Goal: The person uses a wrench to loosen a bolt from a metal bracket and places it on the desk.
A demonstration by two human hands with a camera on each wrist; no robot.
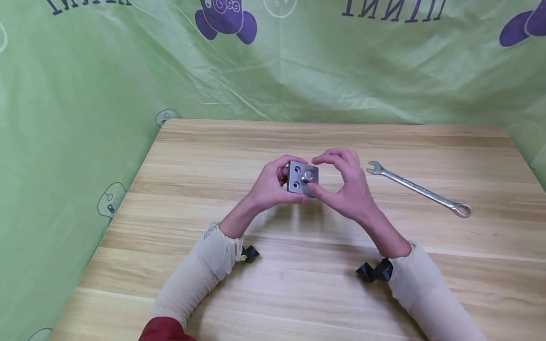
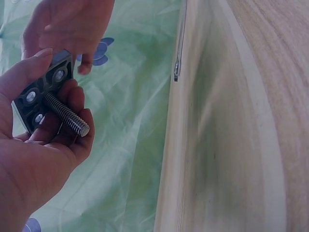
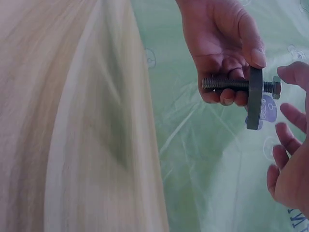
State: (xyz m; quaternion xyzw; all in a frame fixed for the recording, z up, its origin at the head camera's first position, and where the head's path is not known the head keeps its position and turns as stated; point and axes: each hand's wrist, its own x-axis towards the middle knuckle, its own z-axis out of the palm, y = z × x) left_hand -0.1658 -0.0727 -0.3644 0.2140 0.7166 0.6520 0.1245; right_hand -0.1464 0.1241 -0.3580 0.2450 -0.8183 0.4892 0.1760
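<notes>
My left hand grips a square dark metal plate by its edges, thumb on one side and fingers round the other. The plate has several holes and a bolt standing through it. In the left wrist view the threaded shank sticks out behind the plate toward my left palm. My right hand is spread around the bolt-head side, thumb and forefinger apart. In the right wrist view the hex head stands a short way off the plate, with a right digit close beside it.
A silver combination wrench lies on the wooden table to the right of my hands. Green printed sheeting hangs behind the table and along its left side. Small black devices are strapped at both wrists.
</notes>
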